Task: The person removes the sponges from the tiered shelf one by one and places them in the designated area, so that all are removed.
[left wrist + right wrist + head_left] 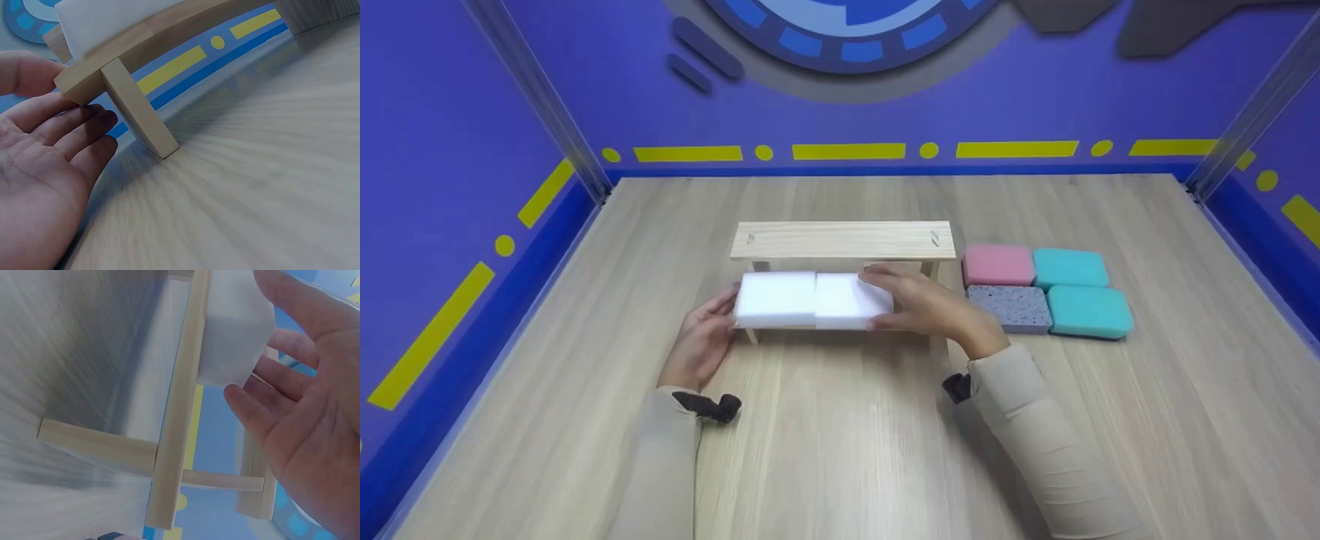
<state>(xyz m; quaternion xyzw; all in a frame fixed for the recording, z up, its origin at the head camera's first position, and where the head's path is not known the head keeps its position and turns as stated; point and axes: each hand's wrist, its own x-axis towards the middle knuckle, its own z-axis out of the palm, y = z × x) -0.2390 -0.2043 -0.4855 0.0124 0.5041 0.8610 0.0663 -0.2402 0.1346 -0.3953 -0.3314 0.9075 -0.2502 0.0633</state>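
A small two-tier wooden rack (844, 241) stands on the table, with two white sponge blocks side by side along its lower front board. My left hand (703, 341) pinches the left end of that board between thumb and fingers, close to the left white block (777, 298). In the left wrist view the board's end (84, 84) lies between the thumb and the curled fingers. My right hand (922, 300) grips the right white block (844, 301) by its right end, thumb at the near side. From the right wrist, that block (233, 343) is seen resting against the board.
Right of the rack lie a pink sponge (999, 265), a grey speckled one (1009, 308) and two turquoise ones (1071, 268), grouped in two rows. Blue printed walls (840, 120) enclose the wooden table (840, 450) at the back and sides.
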